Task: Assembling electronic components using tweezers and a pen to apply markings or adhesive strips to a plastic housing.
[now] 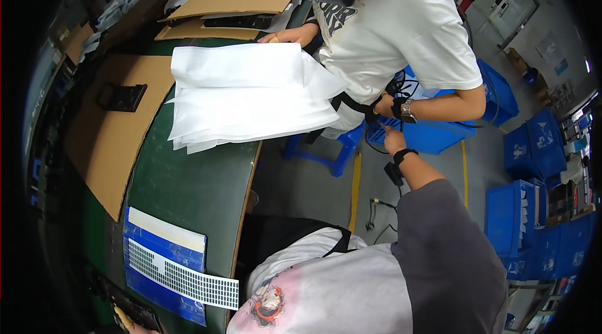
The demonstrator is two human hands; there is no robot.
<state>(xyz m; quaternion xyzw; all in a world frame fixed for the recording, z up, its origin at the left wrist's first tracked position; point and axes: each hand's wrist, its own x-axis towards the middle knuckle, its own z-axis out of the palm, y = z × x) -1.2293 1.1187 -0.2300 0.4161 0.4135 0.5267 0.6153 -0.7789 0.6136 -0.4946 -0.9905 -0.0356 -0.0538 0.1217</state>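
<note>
At the lower left edge my left hand [133, 326] shows only in part, a yellow cot on one finger. It appears closed on the edge of a dark flat part [144, 315]; the rest is cut off. My right hand [394, 140], with a black band at the wrist, reaches out beside a co-worker's waist. Its fingers are drawn together by black cables [370, 140]; what they hold is hidden. Nearer my left hand, a white perforated strip [188, 282] lies across a blue board [141, 276] with a pale band.
A co-worker [389, 27] sits across from me, one hand by stacked white sheets [244, 96], the other at a black waist strap. Cardboard [94, 152] on the green table [182, 183] bears a dark part [127, 97]. Blue crates [501, 215] stand right; cables [371, 215] lie on the floor.
</note>
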